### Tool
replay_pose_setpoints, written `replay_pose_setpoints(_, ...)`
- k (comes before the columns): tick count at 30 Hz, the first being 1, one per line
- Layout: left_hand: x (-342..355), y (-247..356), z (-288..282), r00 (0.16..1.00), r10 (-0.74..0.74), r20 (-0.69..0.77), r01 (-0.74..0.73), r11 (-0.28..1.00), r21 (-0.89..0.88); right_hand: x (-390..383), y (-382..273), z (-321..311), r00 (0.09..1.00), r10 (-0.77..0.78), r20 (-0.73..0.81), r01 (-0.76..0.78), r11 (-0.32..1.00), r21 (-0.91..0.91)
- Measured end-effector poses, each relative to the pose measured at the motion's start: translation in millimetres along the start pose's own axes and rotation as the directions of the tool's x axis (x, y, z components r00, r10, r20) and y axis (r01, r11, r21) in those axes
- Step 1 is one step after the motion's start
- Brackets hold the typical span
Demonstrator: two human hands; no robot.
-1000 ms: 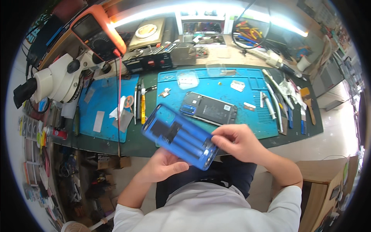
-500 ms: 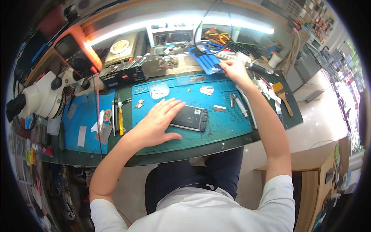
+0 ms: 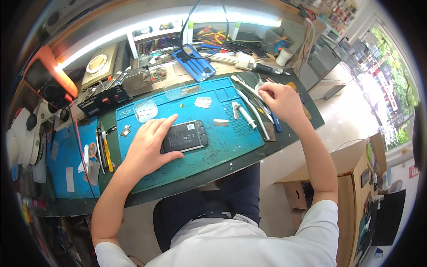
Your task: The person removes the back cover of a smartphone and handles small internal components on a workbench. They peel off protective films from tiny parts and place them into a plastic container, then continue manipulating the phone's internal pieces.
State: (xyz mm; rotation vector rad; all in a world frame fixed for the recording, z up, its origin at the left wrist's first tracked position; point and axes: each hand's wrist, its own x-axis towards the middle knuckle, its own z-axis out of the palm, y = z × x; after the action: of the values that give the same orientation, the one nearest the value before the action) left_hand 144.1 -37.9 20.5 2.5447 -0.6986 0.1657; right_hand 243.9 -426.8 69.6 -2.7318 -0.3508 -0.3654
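Note:
My left hand (image 3: 149, 147) grips the left end of an opened phone (image 3: 184, 135) lying on the blue mat (image 3: 213, 160), thumb along its near edge and fingers across it. My right hand (image 3: 278, 100) is pinched among the tools at the mat's right, on something pale that I cannot make out. The blue back housing (image 3: 195, 62) lies at the back of the bench, partly under a cable loop. A syringe (image 3: 244, 115), a clear lidded box (image 3: 145, 109) and small metal parts (image 3: 202, 102) lie on the mat around the phone.
At left stand a microscope (image 3: 22, 138), an orange multimeter (image 3: 51, 78) and a black powered unit (image 3: 100, 100); a second blue mat (image 3: 66, 155) holds small items. White-handled tools (image 3: 264, 131) line the right. A wooden cabinet (image 3: 342, 173) stands at lower right.
The blue housing left my right hand at the back of the bench. That hand moved down to the right-side tools. My left hand stayed at the phone. The view turned right.

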Motion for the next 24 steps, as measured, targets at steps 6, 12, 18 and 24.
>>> replay_pose_setpoints(6,-7.4,-14.8,-11.7,0.967,-0.086,-0.240,0.041,0.982,-0.185,-24.0,56.4,-8.7,0.974,0.216,-0.074,-0.226,0.955,-0.190)
replay_pose_setpoints(12,-5.9,-26.1,-19.7,0.924,-0.049,-0.379,-0.015,0.986,-0.163,-36.1,60.1,-17.2,0.955,0.284,0.083,-0.261,0.941,-0.215)
replay_pose_setpoints(18,-3.4,-28.2,-12.2,0.949,-0.021,-0.313,-0.015,0.994,-0.112,-51.1,63.3,6.3,0.978,0.207,0.008,-0.204,0.969,-0.142)
replay_pose_setpoints(24,-10.2,-10.9,-21.3,0.999,-0.024,0.040,0.025,0.999,-0.029,-64.7,12.8,17.7,0.999,-0.023,0.038,0.021,0.999,0.040)
